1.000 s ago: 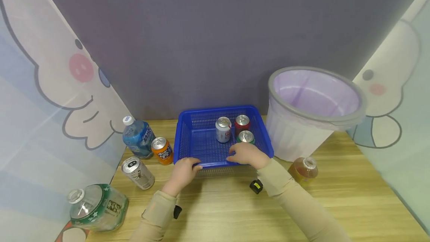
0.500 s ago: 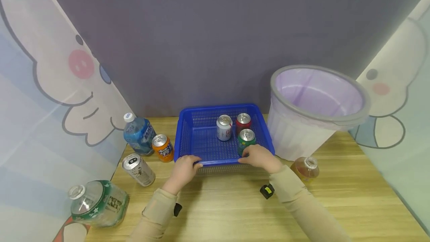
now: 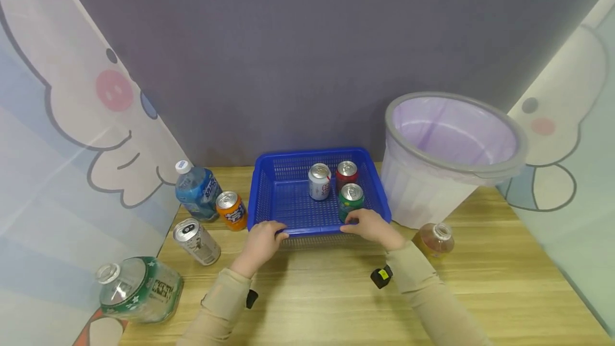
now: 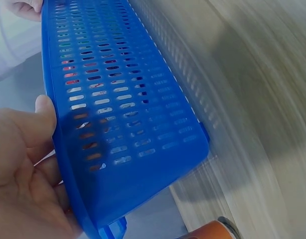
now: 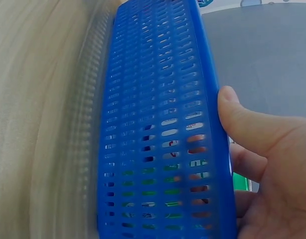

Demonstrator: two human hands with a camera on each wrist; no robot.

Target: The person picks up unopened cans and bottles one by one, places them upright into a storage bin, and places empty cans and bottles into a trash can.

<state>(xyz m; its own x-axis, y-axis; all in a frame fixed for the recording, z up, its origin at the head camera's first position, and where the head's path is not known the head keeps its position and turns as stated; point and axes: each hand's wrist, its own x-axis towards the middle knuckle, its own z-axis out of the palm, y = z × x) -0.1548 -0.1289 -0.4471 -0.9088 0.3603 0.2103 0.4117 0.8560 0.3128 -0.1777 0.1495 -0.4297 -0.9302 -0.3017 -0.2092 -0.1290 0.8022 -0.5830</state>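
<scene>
A blue plastic basket (image 3: 295, 202) with slotted walls stands against the back wall. My left hand (image 3: 261, 244) grips its front rim near the left corner; in the left wrist view the thumb lies outside and the fingers curl inside. Further right, my right hand (image 3: 372, 227) pinches the same rim, its thumb outside the wall in the right wrist view. Three cans stand upright in the basket's right half: a silver-white can (image 3: 319, 181), a red can (image 3: 346, 175) and a green can (image 3: 351, 201). The right fingers lie close to the green one; whether they touch it I cannot tell.
Left of the basket stand a blue-labelled bottle (image 3: 198, 192), an orange can (image 3: 231, 211), a pale can (image 3: 197, 242) and a large clear bottle (image 3: 141, 290). A lined white bin (image 3: 413, 196) and a small amber bottle (image 3: 434, 241) are to the right.
My right hand has slid rightward along the front rim, uncovering more of the green can. The left hand keeps its hold at the left corner. The basket looks unmoved.
</scene>
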